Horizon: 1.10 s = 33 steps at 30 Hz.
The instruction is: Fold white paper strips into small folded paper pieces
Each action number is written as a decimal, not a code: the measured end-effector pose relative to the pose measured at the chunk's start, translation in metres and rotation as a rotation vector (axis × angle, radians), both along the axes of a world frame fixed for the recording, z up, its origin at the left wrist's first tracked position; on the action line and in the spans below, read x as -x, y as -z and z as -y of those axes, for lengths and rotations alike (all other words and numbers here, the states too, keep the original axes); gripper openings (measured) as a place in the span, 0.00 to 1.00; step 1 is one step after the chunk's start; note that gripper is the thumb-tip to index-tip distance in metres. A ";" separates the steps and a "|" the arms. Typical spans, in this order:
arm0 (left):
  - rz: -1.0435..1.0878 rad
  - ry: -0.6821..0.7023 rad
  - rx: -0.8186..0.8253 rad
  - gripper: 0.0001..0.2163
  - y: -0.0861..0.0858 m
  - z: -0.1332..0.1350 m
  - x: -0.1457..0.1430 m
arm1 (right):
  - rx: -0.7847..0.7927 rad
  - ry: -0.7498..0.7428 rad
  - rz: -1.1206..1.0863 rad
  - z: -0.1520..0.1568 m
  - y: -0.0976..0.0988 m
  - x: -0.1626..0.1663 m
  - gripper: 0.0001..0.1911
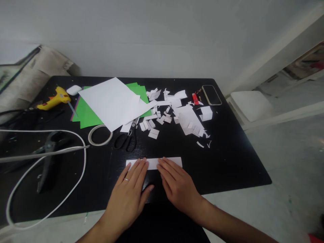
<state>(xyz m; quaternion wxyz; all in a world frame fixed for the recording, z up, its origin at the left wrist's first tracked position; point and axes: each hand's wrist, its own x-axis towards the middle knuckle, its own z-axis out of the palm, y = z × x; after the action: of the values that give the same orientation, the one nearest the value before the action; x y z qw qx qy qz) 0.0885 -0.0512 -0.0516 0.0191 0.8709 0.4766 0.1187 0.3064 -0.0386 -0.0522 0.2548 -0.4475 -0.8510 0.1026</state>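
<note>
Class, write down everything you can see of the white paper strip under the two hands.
The strip is white, long and narrow, and looks like plain paper. It lies flat on the black table, its length running left to right, nearer the person than the scissors. The left hand and right hand rest outstretched fingers on it, leaving its middle and both ends showing. Whether it is folded is unclear.
</note>
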 end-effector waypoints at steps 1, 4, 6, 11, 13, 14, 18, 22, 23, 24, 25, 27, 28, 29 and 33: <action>-0.011 -0.011 0.000 0.28 -0.002 0.000 0.007 | 0.005 -0.001 -0.006 0.000 0.000 0.000 0.20; -0.035 -0.045 -0.008 0.27 -0.005 -0.001 0.024 | 0.015 0.002 -0.031 0.001 0.000 0.000 0.21; -0.039 -0.055 -0.020 0.27 -0.005 0.000 0.030 | 0.017 0.020 -0.054 0.001 -0.001 0.001 0.21; -0.017 -0.080 -0.034 0.26 0.002 0.002 0.031 | 0.020 0.144 -0.096 -0.004 -0.010 0.015 0.13; -0.009 -0.090 -0.038 0.26 0.006 0.003 0.030 | 0.065 0.196 -0.109 -0.010 -0.014 0.028 0.08; -0.006 -0.090 -0.042 0.26 0.008 0.003 0.030 | 0.099 0.179 -0.120 -0.014 -0.015 0.036 0.07; 0.007 -0.069 -0.054 0.26 0.010 0.003 0.031 | 0.243 0.146 -0.036 -0.033 -0.016 0.071 0.08; 0.019 -0.074 -0.050 0.27 0.009 0.003 0.031 | 0.293 0.203 0.145 -0.046 -0.014 0.087 0.09; 0.022 -0.075 -0.049 0.27 0.009 0.003 0.031 | 0.297 0.214 0.165 -0.047 -0.013 0.086 0.09; 0.026 -0.075 -0.048 0.27 0.009 0.003 0.031 | 0.301 0.224 0.176 -0.048 -0.013 0.084 0.09; 0.030 -0.075 -0.046 0.27 0.009 0.003 0.031 | 0.307 0.231 0.182 -0.048 -0.012 0.081 0.10; 0.036 -0.077 -0.043 0.26 0.009 0.004 0.031 | 0.324 0.258 0.187 -0.046 -0.012 0.074 0.11; 0.038 -0.078 -0.038 0.26 0.009 0.004 0.031 | 0.334 0.271 0.188 -0.045 -0.013 0.070 0.12; 0.039 -0.078 -0.035 0.26 0.009 0.004 0.031 | 0.344 0.288 0.187 -0.044 -0.013 0.066 0.12; 0.043 -0.079 -0.023 0.26 0.009 0.003 0.031 | 0.383 0.342 0.166 -0.040 -0.016 0.053 0.14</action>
<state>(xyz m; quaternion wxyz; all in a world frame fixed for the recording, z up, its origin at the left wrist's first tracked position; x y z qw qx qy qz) 0.0576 -0.0544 -0.0602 0.0146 0.8487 0.5088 0.1433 0.2531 0.0014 -0.0360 0.1083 -0.6317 -0.7462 0.1802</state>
